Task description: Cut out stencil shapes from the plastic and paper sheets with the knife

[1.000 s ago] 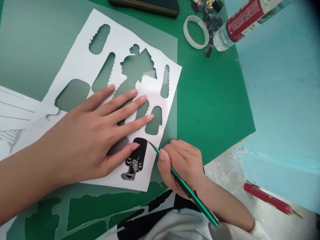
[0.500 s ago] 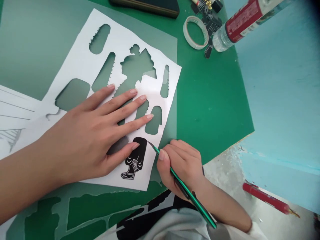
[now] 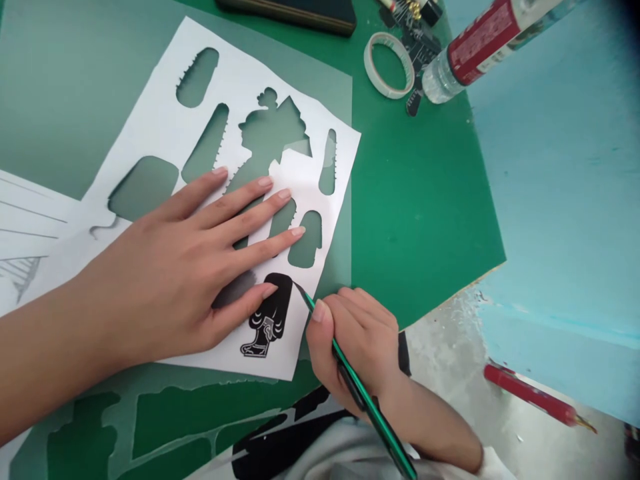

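My left hand (image 3: 180, 267) lies flat with fingers spread on a white paper sheet (image 3: 165, 127) that has several shapes cut out of it. One black printed figure (image 3: 267, 317) remains near the sheet's lower right corner, just below my thumb. My right hand (image 3: 353, 340) is closed round a green craft knife (image 3: 365, 393). Its tip touches the upper right edge of the black figure. The sheet rests on a translucent cutting mat (image 3: 60, 80) over a green table (image 3: 420, 200).
A tape roll (image 3: 387, 63), a plastic bottle (image 3: 475, 47) with a red label and a dark flat case (image 3: 295, 13) lie at the table's far edge. More paper sheets (image 3: 25, 220) sit at the left. A red pen (image 3: 535, 397) lies on the floor, right.
My right hand has slid slightly down and left with the knife, whose handle now leans steeper. My left hand stays pressed on the sheet.
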Demonstrator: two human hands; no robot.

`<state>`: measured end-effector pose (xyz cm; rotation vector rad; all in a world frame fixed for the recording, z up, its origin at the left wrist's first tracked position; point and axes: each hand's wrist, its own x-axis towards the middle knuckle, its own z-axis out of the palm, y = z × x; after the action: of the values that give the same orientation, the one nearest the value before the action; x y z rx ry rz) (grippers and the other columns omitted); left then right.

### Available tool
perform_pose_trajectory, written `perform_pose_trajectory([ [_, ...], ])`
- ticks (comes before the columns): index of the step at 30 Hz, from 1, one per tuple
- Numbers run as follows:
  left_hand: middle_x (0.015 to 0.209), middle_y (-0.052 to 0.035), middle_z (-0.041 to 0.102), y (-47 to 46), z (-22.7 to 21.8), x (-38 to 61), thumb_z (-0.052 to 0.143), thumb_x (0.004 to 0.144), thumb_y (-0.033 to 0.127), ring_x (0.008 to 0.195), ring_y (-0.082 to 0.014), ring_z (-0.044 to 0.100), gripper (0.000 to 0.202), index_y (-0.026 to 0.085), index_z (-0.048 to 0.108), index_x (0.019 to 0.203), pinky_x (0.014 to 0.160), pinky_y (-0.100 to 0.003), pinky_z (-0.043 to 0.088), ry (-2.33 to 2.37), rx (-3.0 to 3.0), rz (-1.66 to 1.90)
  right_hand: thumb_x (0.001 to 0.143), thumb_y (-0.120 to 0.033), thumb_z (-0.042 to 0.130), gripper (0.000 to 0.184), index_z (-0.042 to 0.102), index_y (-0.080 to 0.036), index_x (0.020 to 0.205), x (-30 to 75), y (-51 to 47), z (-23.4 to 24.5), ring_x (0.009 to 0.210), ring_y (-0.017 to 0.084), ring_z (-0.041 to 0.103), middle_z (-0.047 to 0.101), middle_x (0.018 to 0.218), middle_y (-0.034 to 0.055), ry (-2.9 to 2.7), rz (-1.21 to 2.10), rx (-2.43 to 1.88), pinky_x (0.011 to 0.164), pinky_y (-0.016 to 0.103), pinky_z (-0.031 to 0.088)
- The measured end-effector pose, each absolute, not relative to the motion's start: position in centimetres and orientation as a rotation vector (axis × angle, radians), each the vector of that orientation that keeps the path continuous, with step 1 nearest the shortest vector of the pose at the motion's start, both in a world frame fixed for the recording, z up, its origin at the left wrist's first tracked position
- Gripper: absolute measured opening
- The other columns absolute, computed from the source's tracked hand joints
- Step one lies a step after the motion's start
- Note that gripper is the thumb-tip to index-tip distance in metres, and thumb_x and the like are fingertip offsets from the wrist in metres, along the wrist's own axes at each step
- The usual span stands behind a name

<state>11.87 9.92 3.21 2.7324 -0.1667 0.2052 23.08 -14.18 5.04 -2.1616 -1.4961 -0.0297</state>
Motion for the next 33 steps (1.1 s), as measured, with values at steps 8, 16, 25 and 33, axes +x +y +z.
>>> perform_pose_trajectory([
  [8,0.196,0.0004,0.036,9.8,3.4,11.9,0.038,0.126,0.060,0.185,-0.0307,0.032,0.059,0.034,0.049,0.178,0.154,-0.056,0.014,-0.147,2.711,0.185,0.109,-0.004,0.049,0.043,0.042,-0.028,0.074,22.4,-14.3,4.6,0.059,0.018,0.035,0.045,0.062,-0.0054,-1.440,-0.081,-2.195,0.059,0.043,0.029],
  [16,0.196,0.0014,0.035,10.1,3.3,11.9,0.038,0.125,0.059,0.185,-0.0292,0.031,0.060,0.036,0.047,0.180,0.155,-0.052,0.011,-0.158,2.722,0.192,0.108,-0.004,0.049,0.042,0.042,-0.028,0.075,22.3,-14.2,4.5,0.060,0.018,0.035,0.045,0.062,-0.0056,-1.427,-0.094,-2.182,0.060,0.041,0.029],
  [25,0.196,-0.0001,0.036,10.0,3.2,12.0,0.038,0.126,0.057,0.185,-0.0277,0.031,0.058,0.035,0.048,0.178,0.156,-0.050,0.012,-0.162,2.736,0.224,0.110,-0.006,0.050,0.043,0.041,-0.028,0.074,22.0,-14.4,4.3,0.061,0.019,0.035,0.043,0.062,-0.0048,-1.402,-0.091,-2.208,0.062,0.043,0.028],
  [33,0.195,-0.0011,0.037,9.8,3.3,12.0,0.035,0.126,0.061,0.185,-0.0263,0.029,0.060,0.034,0.049,0.178,0.156,-0.050,0.011,-0.158,2.745,0.222,0.108,-0.004,0.051,0.043,0.040,-0.029,0.074,21.8,-14.4,4.2,0.062,0.019,0.033,0.041,0.062,-0.0051,-1.399,-0.114,-2.202,0.061,0.043,0.028],
])
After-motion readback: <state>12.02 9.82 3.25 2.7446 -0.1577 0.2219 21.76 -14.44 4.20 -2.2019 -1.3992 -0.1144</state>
